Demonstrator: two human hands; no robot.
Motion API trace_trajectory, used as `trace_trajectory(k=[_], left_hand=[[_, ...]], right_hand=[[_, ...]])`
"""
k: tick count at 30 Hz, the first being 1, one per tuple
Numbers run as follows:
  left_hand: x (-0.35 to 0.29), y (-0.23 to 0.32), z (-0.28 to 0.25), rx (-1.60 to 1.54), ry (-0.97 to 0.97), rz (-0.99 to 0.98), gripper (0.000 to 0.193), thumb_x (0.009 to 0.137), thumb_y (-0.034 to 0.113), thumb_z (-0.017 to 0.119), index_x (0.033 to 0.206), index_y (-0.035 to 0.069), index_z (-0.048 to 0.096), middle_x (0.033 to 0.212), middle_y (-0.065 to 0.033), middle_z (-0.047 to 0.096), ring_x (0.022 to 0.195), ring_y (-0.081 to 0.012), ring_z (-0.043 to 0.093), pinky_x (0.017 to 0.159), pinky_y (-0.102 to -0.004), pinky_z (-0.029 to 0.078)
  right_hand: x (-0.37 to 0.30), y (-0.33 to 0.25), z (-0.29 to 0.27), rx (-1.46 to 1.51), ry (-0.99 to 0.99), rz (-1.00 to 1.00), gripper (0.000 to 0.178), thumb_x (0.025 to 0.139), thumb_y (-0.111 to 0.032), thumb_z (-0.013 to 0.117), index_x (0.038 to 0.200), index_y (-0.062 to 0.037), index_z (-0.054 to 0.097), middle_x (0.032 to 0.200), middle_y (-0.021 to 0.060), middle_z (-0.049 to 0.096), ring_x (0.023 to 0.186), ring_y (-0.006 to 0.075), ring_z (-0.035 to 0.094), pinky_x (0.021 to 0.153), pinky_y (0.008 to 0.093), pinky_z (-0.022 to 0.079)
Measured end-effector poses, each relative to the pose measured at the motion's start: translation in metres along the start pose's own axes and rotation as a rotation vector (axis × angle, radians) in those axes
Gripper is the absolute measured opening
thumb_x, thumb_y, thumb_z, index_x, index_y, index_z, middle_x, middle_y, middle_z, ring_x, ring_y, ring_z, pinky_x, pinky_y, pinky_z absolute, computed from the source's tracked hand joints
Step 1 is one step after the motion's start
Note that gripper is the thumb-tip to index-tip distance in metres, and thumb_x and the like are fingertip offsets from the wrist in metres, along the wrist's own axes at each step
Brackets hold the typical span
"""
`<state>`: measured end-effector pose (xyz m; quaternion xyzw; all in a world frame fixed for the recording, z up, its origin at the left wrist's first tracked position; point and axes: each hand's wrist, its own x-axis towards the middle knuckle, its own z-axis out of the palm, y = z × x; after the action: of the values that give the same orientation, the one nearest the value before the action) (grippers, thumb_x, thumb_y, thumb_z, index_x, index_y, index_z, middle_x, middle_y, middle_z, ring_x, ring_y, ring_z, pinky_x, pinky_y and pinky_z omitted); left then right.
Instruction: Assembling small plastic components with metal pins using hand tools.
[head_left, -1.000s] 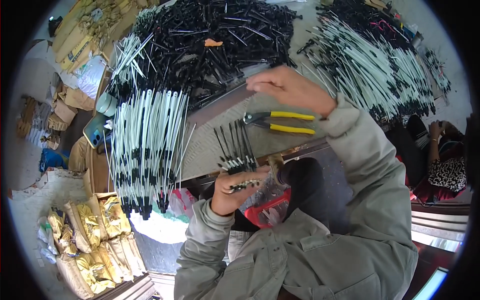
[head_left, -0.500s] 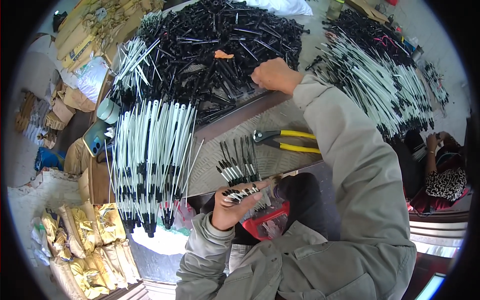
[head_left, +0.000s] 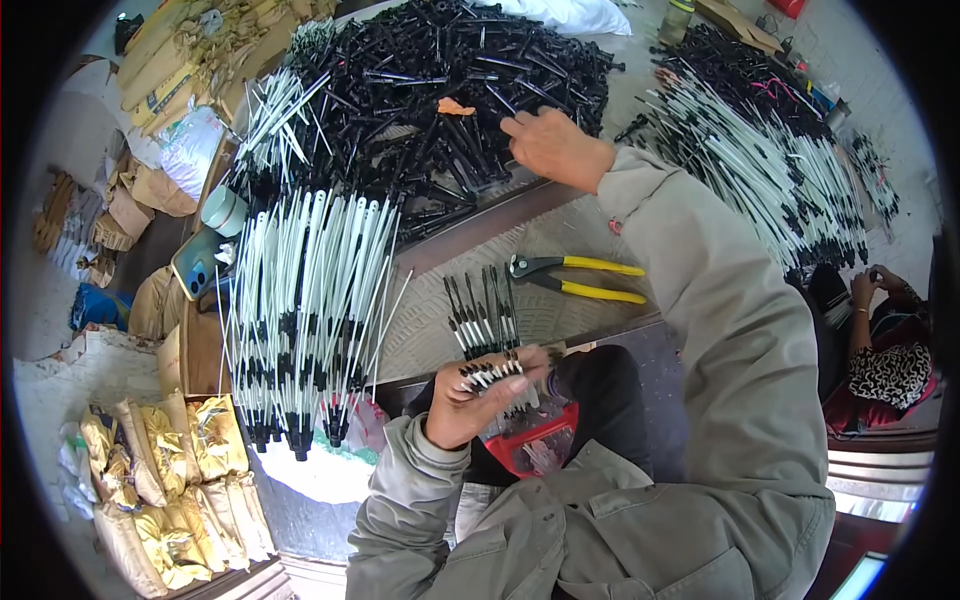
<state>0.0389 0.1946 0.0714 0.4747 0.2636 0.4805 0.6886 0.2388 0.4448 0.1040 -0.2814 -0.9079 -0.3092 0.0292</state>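
Note:
Near my lap, my left hand is wrapped round a bundle of thin black-and-white rods. Their ends show above the fingers, and several longer black tips stand up beyond the hand. My right hand reaches to the right front edge of a large heap of black plastic parts. Its fingers are bent down against the heap; whatever they grip is hidden. Between the hands, a pair of pliers with yellow handles lies on the patterned work surface.
A dense stack of white-and-black rods stands at left, beside a phone and a pale green round container. More white rods lie at right. Wrapped packets fill a box at lower left. Another person's arm shows at far right.
My right hand has shifted slightly at the heap's edge, its fingers less tucked in. The bundle in my left hand has turned a little. The whole view has moved slightly.

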Motion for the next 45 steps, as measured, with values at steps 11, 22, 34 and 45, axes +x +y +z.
trace_trajectory(k=[11, 22, 34, 45], left_hand=[[0.008, 0.004, 0.004, 0.060, 0.184, -0.033, 0.016, 0.083, -0.006, 0.055, 0.098, -0.010, 0.060, 0.089, -0.0145, 0.065, 0.083, -0.0173, 0.062, 0.079, -0.0285, 0.047], [0.006, -0.001, 0.011, 0.015, 0.152, 0.076, 0.007, 0.084, 0.000, 0.056, 0.077, -0.001, 0.055, 0.097, -0.0201, 0.062, 0.088, -0.0237, 0.061, 0.078, -0.0358, 0.047], [0.005, -0.001, 0.013, 0.082, 0.171, 0.117, 0.004, 0.083, 0.002, 0.059, 0.086, -0.002, 0.058, 0.090, -0.0099, 0.064, 0.081, -0.0155, 0.059, 0.073, -0.0297, 0.047], [-0.009, -0.018, -0.006, 0.053, 0.265, 0.103, 0.027, 0.086, 0.018, 0.059, 0.107, 0.002, 0.052, 0.099, -0.0061, 0.058, 0.092, -0.0147, 0.056, 0.084, -0.0333, 0.043]], right_hand=[[-0.095, -0.086, -0.139, 1.740, 0.150, 0.410, 0.023, 0.084, 0.000, 0.050, 0.107, -0.0037, 0.048, 0.086, 0.0061, 0.056, 0.061, 0.0138, 0.053, 0.057, 0.0286, 0.043], [-0.104, -0.133, -0.140, 0.924, 0.596, 0.380, 0.033, 0.064, 0.003, 0.066, 0.095, -0.0075, 0.066, 0.079, 0.0050, 0.050, 0.050, 0.0076, 0.052, 0.038, 0.0204, 0.037], [-0.100, -0.136, -0.140, 0.972, 0.648, 0.367, 0.033, 0.062, 0.003, 0.069, 0.094, -0.0078, 0.066, 0.075, 0.0030, 0.048, 0.047, 0.0057, 0.050, 0.037, 0.0194, 0.037], [-0.100, -0.136, -0.143, 0.904, 0.644, 0.348, 0.032, 0.061, -0.001, 0.068, 0.092, -0.0083, 0.066, 0.074, 0.0021, 0.047, 0.049, 0.0091, 0.043, 0.039, 0.0220, 0.033]])
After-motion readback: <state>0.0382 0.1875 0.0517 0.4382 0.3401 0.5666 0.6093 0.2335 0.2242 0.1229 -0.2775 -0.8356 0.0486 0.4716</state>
